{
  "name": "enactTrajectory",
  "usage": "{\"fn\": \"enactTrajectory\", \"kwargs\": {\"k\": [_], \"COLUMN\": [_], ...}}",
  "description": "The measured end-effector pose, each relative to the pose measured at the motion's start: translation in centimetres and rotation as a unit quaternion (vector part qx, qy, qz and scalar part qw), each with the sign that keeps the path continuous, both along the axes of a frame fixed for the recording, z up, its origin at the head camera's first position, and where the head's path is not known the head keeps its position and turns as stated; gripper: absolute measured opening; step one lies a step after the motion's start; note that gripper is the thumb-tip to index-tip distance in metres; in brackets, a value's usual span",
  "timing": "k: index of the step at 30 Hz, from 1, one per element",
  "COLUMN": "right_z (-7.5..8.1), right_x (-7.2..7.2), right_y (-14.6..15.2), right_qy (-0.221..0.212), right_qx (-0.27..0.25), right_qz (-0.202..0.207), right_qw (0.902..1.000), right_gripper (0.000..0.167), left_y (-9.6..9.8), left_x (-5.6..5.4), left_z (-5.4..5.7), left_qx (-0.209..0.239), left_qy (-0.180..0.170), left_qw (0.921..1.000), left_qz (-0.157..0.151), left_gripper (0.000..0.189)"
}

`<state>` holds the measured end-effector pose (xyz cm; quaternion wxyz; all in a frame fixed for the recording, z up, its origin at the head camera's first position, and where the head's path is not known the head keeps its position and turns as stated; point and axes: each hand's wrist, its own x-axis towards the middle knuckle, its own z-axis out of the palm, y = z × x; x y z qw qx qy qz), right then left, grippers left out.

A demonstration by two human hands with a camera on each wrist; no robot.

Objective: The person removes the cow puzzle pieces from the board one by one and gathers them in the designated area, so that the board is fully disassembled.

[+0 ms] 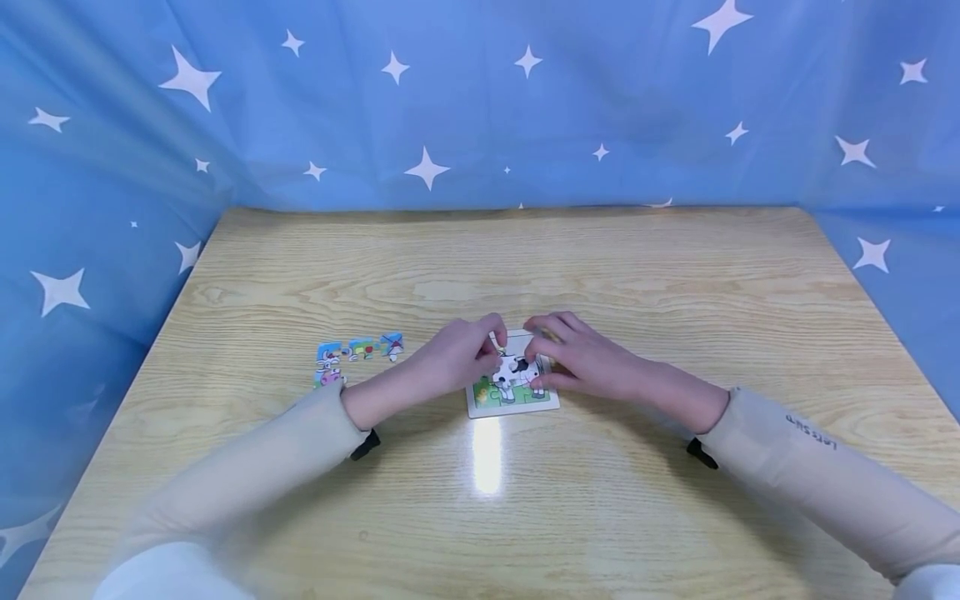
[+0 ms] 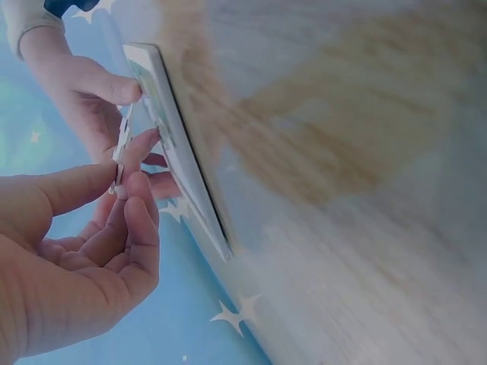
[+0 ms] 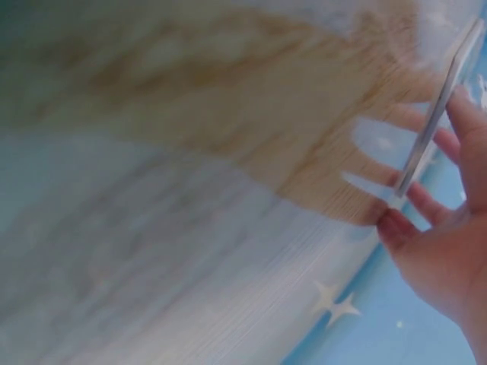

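Observation:
A small jigsaw board with a pale rim lies flat on the table, its picture of a cow on green grass partly covered by both hands. Between thumb and fingers, my left hand pinches one end of some thin puzzle pieces, seen edge-on above the board in the left wrist view. My right hand reaches in from the other side, its thumb at the opposite end of those pieces and other fingers curled at the board's edge. How many pieces are held is unclear.
To the left of the board lie several loose colourful puzzle pieces, some near my left forearm. The wooden table extends around the board. A blue curtain with white stars hangs behind and beside it.

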<state>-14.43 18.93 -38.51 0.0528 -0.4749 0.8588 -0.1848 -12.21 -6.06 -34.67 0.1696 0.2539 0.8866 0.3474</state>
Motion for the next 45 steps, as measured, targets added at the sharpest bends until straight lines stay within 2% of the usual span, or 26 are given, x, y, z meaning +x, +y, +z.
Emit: {"fn": "enactTrajectory", "kwargs": {"k": [13, 24, 31, 40, 45], "right_z": [0.0, 0.0, 0.0, -0.1, -0.1], "right_x": [0.0, 0.2, 0.1, 0.0, 0.0], "right_y": [0.0, 0.0, 0.0, 0.0, 0.1], "right_qy": [-0.002, -0.004, -0.002, -0.004, 0.0], "right_qx": [0.0, -0.002, -0.006, -0.004, -0.006], "right_qz": [-0.002, -0.002, -0.001, -0.001, 0.0], "right_qw": [1.0, 1.0, 1.0, 1.0, 1.0], "right_gripper": [0.026, 0.026, 0.026, 0.026, 0.026], "left_y": [-2.1, -4.3, -5.9, -8.0, -9.2], "left_x": [0.8, 1.5, 1.7, 1.9, 2.1], "left_z": [0.4, 0.3, 0.4, 0.3, 0.3], "left_qx": [0.012, 0.03, 0.018, 0.001, 0.005], "left_qy": [0.001, -0.035, -0.037, -0.044, -0.044], "left_qw": [0.9996, 0.998, 0.9974, 0.9977, 0.9971], "left_qz": [0.025, 0.043, 0.06, 0.052, 0.061], "left_gripper": [0.014, 0.015, 0.015, 0.014, 0.015]}}
